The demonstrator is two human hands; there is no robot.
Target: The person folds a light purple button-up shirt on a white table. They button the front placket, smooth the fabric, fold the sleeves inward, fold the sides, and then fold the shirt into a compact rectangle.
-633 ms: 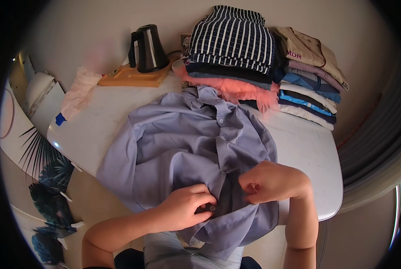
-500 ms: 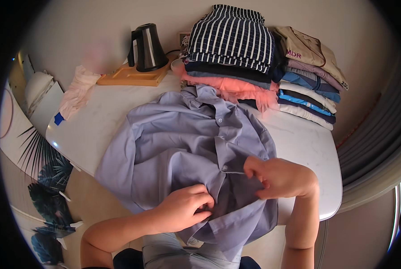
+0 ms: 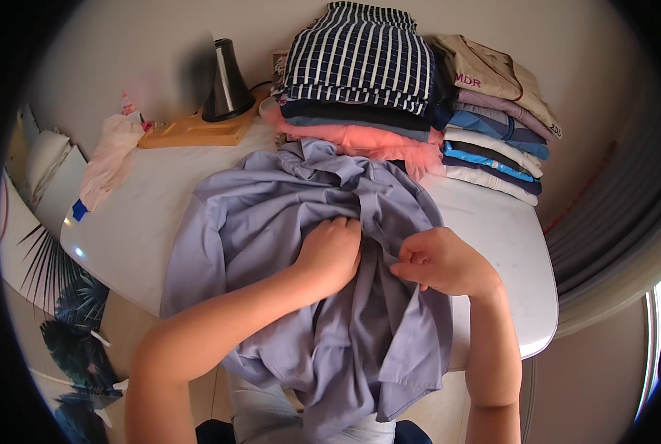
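Note:
A greyish-lavender button-up shirt (image 3: pixel 256 259) lies rumpled across the table, collar at the far end. Its lower part hangs over the near edge above my lap. My left hand (image 3: pixel 332 255) is closed at the front opening, with its fingertips tucked into the cloth near the middle. To the right, my right hand (image 3: pixel 446 263) is curled, thumb and fingers pinching the shirt's other front edge. The fingertips of both hands are partly hidden by folds.
Behind the shirt rises a folded clothes stack with a striped garment (image 3: pixel 360 66) on top and pink tulle (image 3: pixel 345 140) lower down. Another stack with a beige garment (image 3: pixel 493 78) stands right of it. A kettle (image 3: pixel 229 81) sits on a wooden tray (image 3: pixel 197 133); pale pink cloth (image 3: pixel 112 159) lies left.
My left hand has moved up and away from me along the shirt's front. My right hand has shifted slightly farther up. The front cloth has been pulled into new folds.

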